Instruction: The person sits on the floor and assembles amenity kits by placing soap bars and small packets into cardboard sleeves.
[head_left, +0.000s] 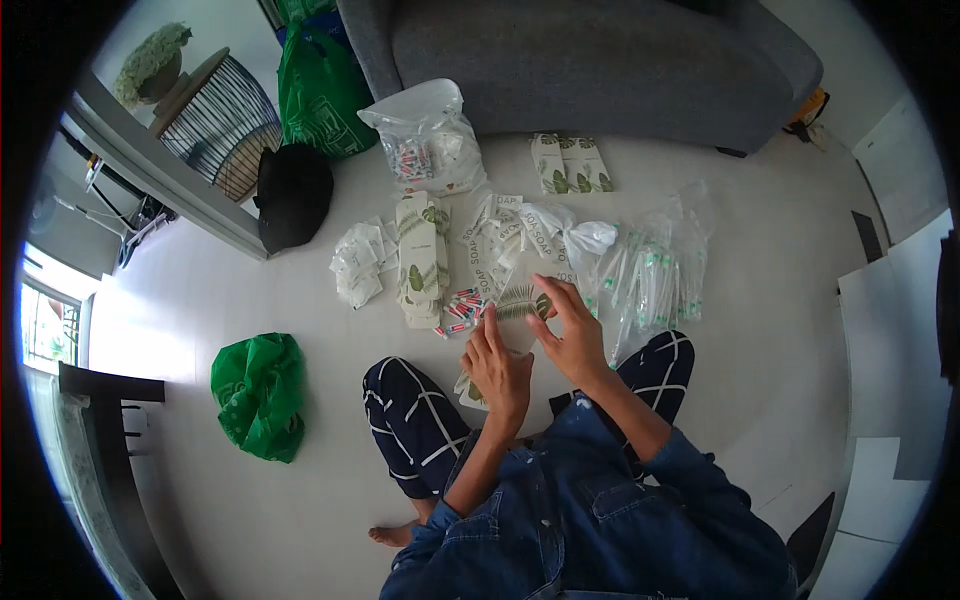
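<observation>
Between my two hands is a pale paper carton (517, 304) printed with green leaves. My left hand (501, 367) grips its left edge with the fingertips, while my right hand (576, 337) pinches the right side. Small red-and-white tubes (466, 306) lie just left of the carton. Beyond it spreads a pile of white packets (476, 251) bearing writing. A stack of leaf-printed cartons (421, 259) sits to the left, beside small clear packets (358, 262). On the right, wrapped toothbrushes (656, 281) lie in clear plastic. Another leaf-printed piece (471, 394) is partly hidden below my left hand.
Several leaf-printed cartons (574, 165) lie near the grey sofa (585, 67). A clear plastic bag (442, 142) holds more tubes. Green plastic bags stand at the back left (322, 90) and lie on the left floor (259, 397). A black bag (296, 199) rests by the door frame.
</observation>
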